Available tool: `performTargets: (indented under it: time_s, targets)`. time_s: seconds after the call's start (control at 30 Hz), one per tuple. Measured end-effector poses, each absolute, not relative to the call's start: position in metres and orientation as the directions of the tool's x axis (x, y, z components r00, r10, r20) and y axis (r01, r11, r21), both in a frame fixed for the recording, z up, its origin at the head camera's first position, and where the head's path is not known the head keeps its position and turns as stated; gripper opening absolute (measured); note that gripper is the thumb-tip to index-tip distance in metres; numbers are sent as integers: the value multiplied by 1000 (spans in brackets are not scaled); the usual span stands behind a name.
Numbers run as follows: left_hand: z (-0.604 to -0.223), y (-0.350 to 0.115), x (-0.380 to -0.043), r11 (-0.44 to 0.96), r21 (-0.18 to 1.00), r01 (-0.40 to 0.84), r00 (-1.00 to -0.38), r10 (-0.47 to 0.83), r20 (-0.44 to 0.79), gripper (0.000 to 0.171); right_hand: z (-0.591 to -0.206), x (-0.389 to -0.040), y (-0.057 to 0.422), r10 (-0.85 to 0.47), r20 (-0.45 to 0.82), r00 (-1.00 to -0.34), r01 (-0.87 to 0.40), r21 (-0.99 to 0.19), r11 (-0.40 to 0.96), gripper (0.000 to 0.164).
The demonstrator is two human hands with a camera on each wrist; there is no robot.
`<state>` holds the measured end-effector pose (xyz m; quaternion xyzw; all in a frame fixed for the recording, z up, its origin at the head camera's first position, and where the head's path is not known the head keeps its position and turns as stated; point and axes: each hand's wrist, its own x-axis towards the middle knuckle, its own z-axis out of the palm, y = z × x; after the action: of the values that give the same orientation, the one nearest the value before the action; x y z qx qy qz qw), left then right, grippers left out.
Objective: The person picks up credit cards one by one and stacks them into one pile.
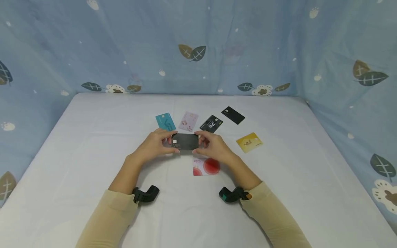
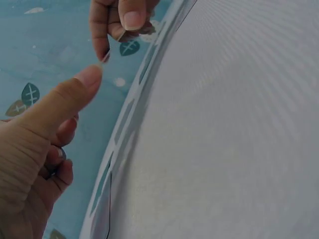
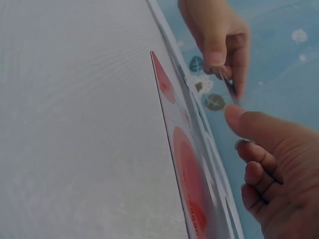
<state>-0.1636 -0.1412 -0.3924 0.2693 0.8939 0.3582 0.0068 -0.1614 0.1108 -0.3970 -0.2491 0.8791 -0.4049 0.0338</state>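
Observation:
A dark grey VIP card (image 1: 185, 142) with a small chip is held up between both hands near the middle of the table. My left hand (image 1: 154, 144) pinches its left end between thumb and fingers. At the opposite end, my right hand (image 1: 213, 146) pinches the card the same way. Both wrist views show the card nearly edge-on, a thin strip between the thumbs. Just below the right hand lies a white and red card (image 1: 206, 166). Behind the hands are a teal VIP card (image 1: 165, 121), a pale pink flowered card (image 1: 188, 121) and a black VIP card (image 1: 211, 124).
A plain black card (image 1: 233, 115) lies farther back to the right, and a yellow card (image 1: 249, 142) sits right of the right hand. White cloth covers the table (image 1: 93, 148). Blue patterned curtains (image 1: 155, 41) enclose the back and sides. Each wrist wears a black camera band (image 1: 145, 194).

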Motion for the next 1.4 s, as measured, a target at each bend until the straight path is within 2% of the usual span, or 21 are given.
performTargets:
  time_s: [0.47, 0.73, 1.0, 1.2, 1.4]
  targets:
    - [-376, -132, -154, 571, 684, 453, -860, 483, 166, 63, -370, -153, 118, -458, 65, -886, -361, -718, 595, 61]
    - [-372, -123, -148, 575, 679, 457, -855, 493, 158, 63, -365, -144, 127, -457, 100, -884, -382, -719, 581, 60]
    - [-372, -116, -145, 593, 717, 366, -883, 464, 67, 67, -363, -142, 134, -455, 73, -887, -366, -713, 599, 60]
    - [-370, -110, -141, 589, 700, 403, -872, 479, 98, 65, -360, -137, 140, -462, 82, -883, -377, -710, 594, 60]
    - [-364, -105, -132, 614, 679, 402, -871, 484, 77, 66, -357, -129, 145, -468, 84, -880, -384, -705, 597, 61]
